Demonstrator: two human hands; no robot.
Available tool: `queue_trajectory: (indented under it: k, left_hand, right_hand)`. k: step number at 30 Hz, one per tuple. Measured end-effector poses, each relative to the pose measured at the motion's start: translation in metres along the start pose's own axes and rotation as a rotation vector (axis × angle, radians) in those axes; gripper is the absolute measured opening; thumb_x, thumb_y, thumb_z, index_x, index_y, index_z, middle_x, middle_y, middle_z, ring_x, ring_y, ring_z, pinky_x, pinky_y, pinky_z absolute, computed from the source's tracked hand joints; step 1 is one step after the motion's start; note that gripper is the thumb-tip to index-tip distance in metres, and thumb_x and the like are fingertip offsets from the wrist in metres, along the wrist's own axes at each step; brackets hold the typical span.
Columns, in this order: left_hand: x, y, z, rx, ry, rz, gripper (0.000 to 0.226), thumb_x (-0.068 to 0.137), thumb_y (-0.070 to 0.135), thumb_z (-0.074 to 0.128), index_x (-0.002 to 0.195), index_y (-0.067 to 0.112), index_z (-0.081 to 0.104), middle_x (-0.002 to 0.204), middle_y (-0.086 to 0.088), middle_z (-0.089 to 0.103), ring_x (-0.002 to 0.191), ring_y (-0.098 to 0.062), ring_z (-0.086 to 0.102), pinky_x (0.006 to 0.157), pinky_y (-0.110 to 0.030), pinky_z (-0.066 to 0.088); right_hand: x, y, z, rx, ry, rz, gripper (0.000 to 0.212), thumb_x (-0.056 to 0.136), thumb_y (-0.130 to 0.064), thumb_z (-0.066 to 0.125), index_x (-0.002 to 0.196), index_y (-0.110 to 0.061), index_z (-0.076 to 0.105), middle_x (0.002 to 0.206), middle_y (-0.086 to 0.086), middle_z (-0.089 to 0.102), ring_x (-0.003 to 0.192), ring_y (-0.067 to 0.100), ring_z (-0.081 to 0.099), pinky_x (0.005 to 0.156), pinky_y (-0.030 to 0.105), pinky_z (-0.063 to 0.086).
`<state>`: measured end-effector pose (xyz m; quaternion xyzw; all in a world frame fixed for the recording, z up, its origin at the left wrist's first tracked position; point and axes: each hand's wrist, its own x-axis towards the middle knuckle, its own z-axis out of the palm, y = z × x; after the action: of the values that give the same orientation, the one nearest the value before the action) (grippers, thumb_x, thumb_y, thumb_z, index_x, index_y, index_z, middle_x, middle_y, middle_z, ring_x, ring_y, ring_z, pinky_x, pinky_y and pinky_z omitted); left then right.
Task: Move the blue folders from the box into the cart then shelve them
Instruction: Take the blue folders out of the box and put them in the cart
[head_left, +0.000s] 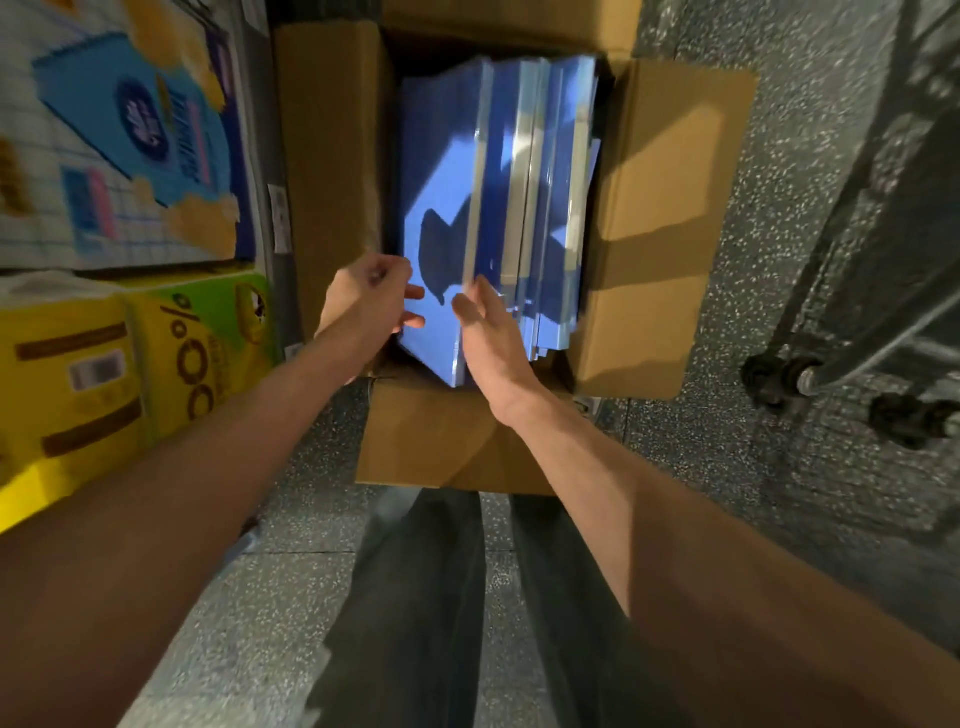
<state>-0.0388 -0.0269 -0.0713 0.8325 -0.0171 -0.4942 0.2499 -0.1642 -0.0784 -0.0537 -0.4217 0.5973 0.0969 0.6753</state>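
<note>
Lots of blue folders (498, 171) stand on their edges inside a brown box (665, 228) with its flaps folded out. The box sits on the speckled floor (717, 467), right in front of the person's legs (415, 597) in dark trousers. The folders lean a little, and the one on the far left shows its wide flat face. The left hand (363, 301) is at the near left side of the stack. Its fingers (415, 293) are bent, and the tips touch the flat face of that left folder (the thumb is hidden, so I cannot tell if the hand is pinching or only touching). The right hand (488, 332) is just beside it, at the near edge of the same folder. Its fingers (482, 291) are straight and close together, with the thumb spread out, and they lie flat against the folder's other side. The two hands are close but do not touch. On the right stands a dark metal cart (857, 208) with black wheels (774, 379), apart from the box. On the left are a yellow pack (67, 384) and, farther away, a box with a blue picture (140, 119).
</note>
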Motion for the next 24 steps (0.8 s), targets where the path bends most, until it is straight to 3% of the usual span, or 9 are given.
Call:
queue_trajectory:
  k: [2,4,7,11,13,15,19,21,24]
  left_hand:
    - [0.003,0.003,-0.002,0.014,0.03,0.059,0.034,0.088,0.059,0.056,0.105,0.032,0.068,0.097,0.007,0.076,0.082,-0.013,0.074,0.077,-0.037,0.062]
    - [0.002,0.008,-0.006,0.085,0.084,0.101,0.048,0.08,0.073,0.057,0.105,0.035,0.069,0.092,0.015,0.073,0.081,-0.006,0.071,0.074,-0.036,0.062]
    - [-0.001,0.009,-0.014,0.21,0.15,0.161,0.05,0.077,0.073,0.067,0.111,0.035,0.065,0.091,0.021,0.067,0.082,0.0,0.066,0.068,-0.024,0.056]
    - [0.006,0.005,-0.018,0.28,0.106,0.221,0.037,0.089,0.06,0.063,0.117,0.036,0.064,0.101,0.016,0.067,0.095,-0.011,0.067,0.077,-0.036,0.061]
    - [0.008,0.004,-0.017,0.299,0.091,0.222,0.036,0.092,0.059,0.058,0.119,0.036,0.063,0.107,0.01,0.07,0.094,-0.015,0.068,0.08,-0.039,0.061]
    - [0.008,0.001,-0.015,0.308,0.089,0.234,0.034,0.096,0.057,0.054,0.12,0.034,0.063,0.108,0.008,0.071,0.093,-0.017,0.068,0.079,-0.036,0.059]
    - [0.011,-0.006,-0.018,0.304,0.096,0.237,0.032,0.101,0.051,0.049,0.122,0.03,0.061,0.104,0.012,0.067,0.085,-0.011,0.063,0.075,-0.029,0.05]
    - [0.01,-0.008,-0.021,0.277,0.086,0.224,0.032,0.102,0.05,0.047,0.123,0.029,0.06,0.104,0.012,0.066,0.082,-0.008,0.061,0.079,-0.029,0.052]
    - [0.011,-0.013,-0.031,0.251,0.085,0.212,0.039,0.103,0.052,0.043,0.132,0.029,0.055,0.112,0.011,0.064,0.095,-0.013,0.061,0.084,-0.03,0.052]
  right_hand:
    - [0.003,-0.007,0.013,0.105,-0.083,0.04,0.044,0.105,-0.043,0.037,0.142,-0.023,0.049,0.149,0.004,0.049,0.137,0.023,0.045,0.116,0.037,0.034]
    - [0.005,-0.019,0.021,0.278,-0.066,0.157,0.036,0.106,-0.038,0.035,0.122,-0.017,0.06,0.135,0.017,0.059,0.127,0.031,0.053,0.11,0.046,0.042]
    - [0.003,-0.028,0.023,0.379,-0.03,0.161,0.045,0.109,-0.036,0.029,0.137,-0.011,0.054,0.134,0.01,0.062,0.122,0.024,0.058,0.092,0.032,0.047]
    - [0.009,-0.021,0.025,-0.043,0.301,-0.08,0.046,0.104,-0.027,0.045,0.148,-0.015,0.04,0.129,0.001,0.057,0.117,0.016,0.054,0.093,0.02,0.039]
    - [0.02,-0.018,0.018,-0.137,0.406,-0.082,0.054,0.101,-0.025,0.047,0.153,-0.018,0.031,0.136,0.006,0.054,0.123,0.023,0.053,0.102,0.03,0.043]
    - [0.029,-0.014,0.012,-0.199,0.368,-0.07,0.059,0.1,-0.026,0.048,0.154,-0.017,0.026,0.142,0.01,0.052,0.123,0.03,0.055,0.102,0.041,0.048]
    - [0.033,-0.01,0.013,-0.252,0.307,-0.053,0.06,0.099,-0.027,0.05,0.151,-0.011,0.025,0.143,0.014,0.049,0.121,0.032,0.056,0.09,0.036,0.049]
    - [0.037,-0.013,0.012,-0.226,0.376,-0.047,0.064,0.099,-0.03,0.051,0.153,-0.009,0.023,0.151,0.014,0.041,0.134,0.033,0.046,0.103,0.039,0.044]
    - [0.041,-0.018,0.009,-0.172,0.377,0.011,0.067,0.101,-0.033,0.048,0.157,-0.014,0.016,0.16,0.007,0.032,0.142,0.03,0.037,0.115,0.04,0.035]
